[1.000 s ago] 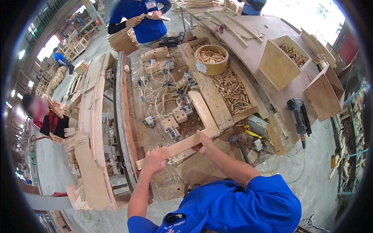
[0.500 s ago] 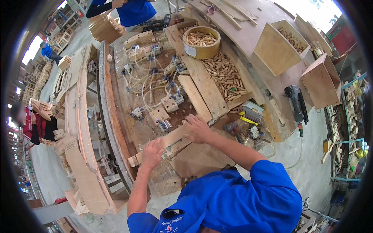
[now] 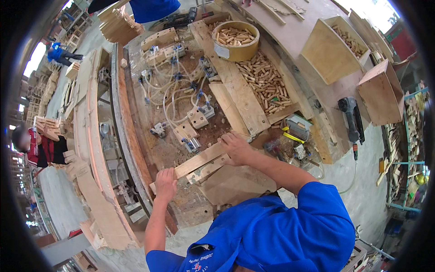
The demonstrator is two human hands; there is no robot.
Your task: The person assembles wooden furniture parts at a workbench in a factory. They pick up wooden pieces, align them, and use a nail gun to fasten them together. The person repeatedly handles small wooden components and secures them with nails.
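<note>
The left hand (image 3: 166, 183) covers the near end of the wooden slat (image 3: 195, 162), so its grip stays unclear, and the right hand (image 3: 236, 147) hides the far end. A person in blue (image 3: 152, 7) (torso only) is cut off by the top edge. The far worker (image 3: 59, 53) is too small to make out.

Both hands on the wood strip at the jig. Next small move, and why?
Probably press the wooden strip down flat against the jig bed. The left hand holds its near end and the right hand its far end, and it lies just short of the clamp blocks.
</note>
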